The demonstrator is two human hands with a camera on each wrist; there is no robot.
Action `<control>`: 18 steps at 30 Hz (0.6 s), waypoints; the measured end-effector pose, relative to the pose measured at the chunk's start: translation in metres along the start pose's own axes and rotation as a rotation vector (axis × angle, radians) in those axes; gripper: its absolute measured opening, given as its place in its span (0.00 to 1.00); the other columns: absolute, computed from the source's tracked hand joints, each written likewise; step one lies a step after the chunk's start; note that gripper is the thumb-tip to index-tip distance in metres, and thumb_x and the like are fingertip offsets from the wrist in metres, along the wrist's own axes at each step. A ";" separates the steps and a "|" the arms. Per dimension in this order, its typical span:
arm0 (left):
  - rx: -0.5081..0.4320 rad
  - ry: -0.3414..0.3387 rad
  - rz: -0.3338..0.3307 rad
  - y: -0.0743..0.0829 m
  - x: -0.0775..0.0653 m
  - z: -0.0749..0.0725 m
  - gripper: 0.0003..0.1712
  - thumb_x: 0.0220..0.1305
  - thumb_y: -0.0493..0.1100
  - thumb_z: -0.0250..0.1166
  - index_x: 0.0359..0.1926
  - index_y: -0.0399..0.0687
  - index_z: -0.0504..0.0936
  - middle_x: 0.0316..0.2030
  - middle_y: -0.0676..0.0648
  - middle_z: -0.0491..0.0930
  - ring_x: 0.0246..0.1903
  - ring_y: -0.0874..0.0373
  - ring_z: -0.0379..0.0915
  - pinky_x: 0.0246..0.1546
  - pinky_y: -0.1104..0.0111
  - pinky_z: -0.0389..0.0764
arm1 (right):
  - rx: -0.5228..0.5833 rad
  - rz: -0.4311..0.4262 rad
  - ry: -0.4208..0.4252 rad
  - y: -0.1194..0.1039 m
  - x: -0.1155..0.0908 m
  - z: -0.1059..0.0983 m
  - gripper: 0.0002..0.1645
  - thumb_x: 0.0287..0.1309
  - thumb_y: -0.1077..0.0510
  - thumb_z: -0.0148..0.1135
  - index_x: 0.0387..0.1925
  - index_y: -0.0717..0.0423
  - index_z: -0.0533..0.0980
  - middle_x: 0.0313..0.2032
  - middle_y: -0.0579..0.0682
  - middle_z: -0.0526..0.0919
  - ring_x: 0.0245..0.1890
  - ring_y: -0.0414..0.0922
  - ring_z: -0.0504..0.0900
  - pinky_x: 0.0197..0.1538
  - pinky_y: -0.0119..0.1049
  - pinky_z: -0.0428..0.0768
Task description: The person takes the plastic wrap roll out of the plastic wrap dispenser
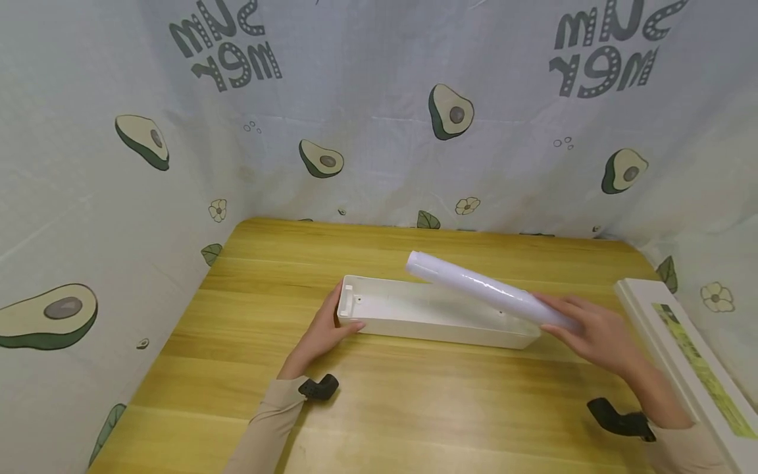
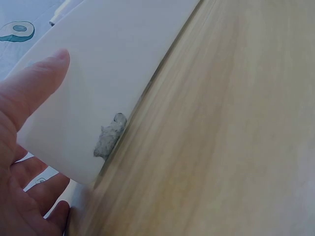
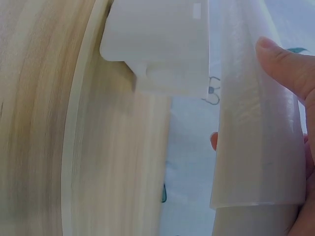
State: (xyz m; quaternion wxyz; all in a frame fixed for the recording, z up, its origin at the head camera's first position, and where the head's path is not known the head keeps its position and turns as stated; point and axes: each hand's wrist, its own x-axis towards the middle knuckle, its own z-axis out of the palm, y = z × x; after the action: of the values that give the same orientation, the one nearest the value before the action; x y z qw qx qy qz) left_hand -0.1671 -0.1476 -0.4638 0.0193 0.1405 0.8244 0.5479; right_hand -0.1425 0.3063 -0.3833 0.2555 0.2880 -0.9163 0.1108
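A long, open white plastic box (image 1: 438, 329) lies on the wooden table, its inside facing up. My left hand (image 1: 322, 329) grips its left end, the thumb on the front wall. In the left wrist view the thumb (image 2: 39, 81) lies on the box's white wall (image 2: 113, 64), beside a grey, torn-looking patch (image 2: 109, 139). My right hand (image 1: 592, 329) holds a roll of clear plastic film (image 1: 474, 286) by its right end. The roll is tilted above the box, left end higher. In the right wrist view the thumb lies along the film roll (image 3: 261, 123).
At the right edge of the table (image 1: 237, 368) lies a long white lid-like piece (image 1: 645, 316) with a yellow-green label (image 1: 701, 368). A white curtain with avocado prints (image 1: 379, 79) hangs around the back and sides.
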 end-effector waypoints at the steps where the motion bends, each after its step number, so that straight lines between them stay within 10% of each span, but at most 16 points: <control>1: -0.001 0.001 0.001 0.000 0.000 0.000 0.56 0.54 0.44 0.69 0.74 0.49 0.41 0.72 0.40 0.49 0.72 0.44 0.45 0.71 0.49 0.49 | 0.002 -0.001 0.004 0.000 -0.001 0.000 0.42 0.27 0.58 0.77 0.55 0.45 0.77 0.31 0.49 0.83 0.24 0.40 0.74 0.26 0.31 0.70; 18: -0.012 0.006 0.013 -0.001 0.001 0.001 0.56 0.55 0.42 0.69 0.74 0.47 0.41 0.72 0.40 0.49 0.72 0.44 0.45 0.71 0.49 0.50 | 0.026 0.018 0.032 0.007 -0.015 -0.009 0.36 0.36 0.54 0.75 0.54 0.48 0.77 0.30 0.51 0.82 0.24 0.37 0.71 0.26 0.26 0.66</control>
State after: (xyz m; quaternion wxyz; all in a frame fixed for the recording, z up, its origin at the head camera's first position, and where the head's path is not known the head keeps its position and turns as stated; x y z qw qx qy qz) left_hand -0.1676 -0.1466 -0.4650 0.0143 0.1442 0.8204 0.5532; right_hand -0.1326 0.3223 -0.3841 0.2652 0.2813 -0.9131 0.1296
